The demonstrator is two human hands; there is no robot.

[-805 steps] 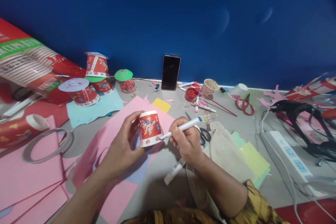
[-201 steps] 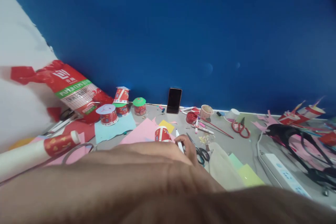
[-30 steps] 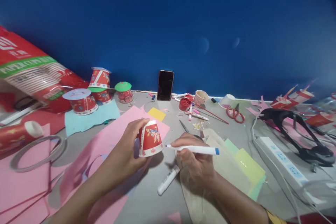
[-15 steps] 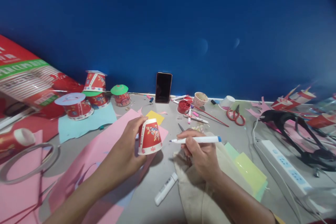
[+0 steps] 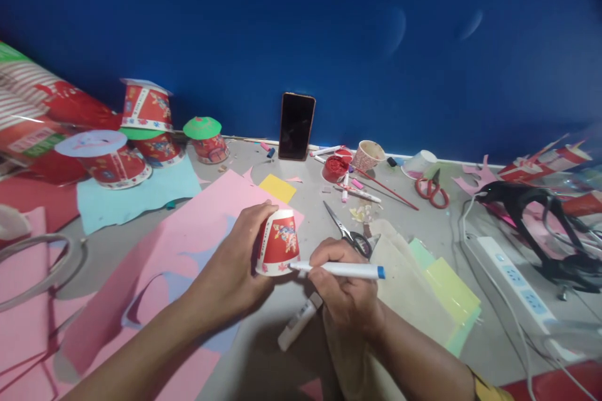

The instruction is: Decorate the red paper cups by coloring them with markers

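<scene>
An upside-down red paper cup (image 5: 281, 241) with a printed figure and a white rim band is held by my left hand (image 5: 239, 257), its fingers round the cup's left side. Pink flower shapes show on the band. My right hand (image 5: 345, 285) grips a white marker (image 5: 348, 270) with a blue end. The marker's tip meets the cup's white band at the lower right. Under my hands, a white tube-like stick (image 5: 300, 321) lies on the table. Black-handled scissors (image 5: 348, 230) lie just beyond my right hand, partly hidden by it.
Pink paper (image 5: 197, 238) spreads under my left arm. Decorated cups (image 5: 153, 106) with paper tops stand at the left back. A phone (image 5: 296, 126) leans on the blue wall. Red scissors (image 5: 431, 190), a beige cloth (image 5: 399, 269), a power strip (image 5: 517, 282) and a tape roll (image 5: 37, 244) lie around.
The marker has moved left from beside the cup until its tip touches the cup's white band. The view has shifted, and the black-handled scissors show more fully.
</scene>
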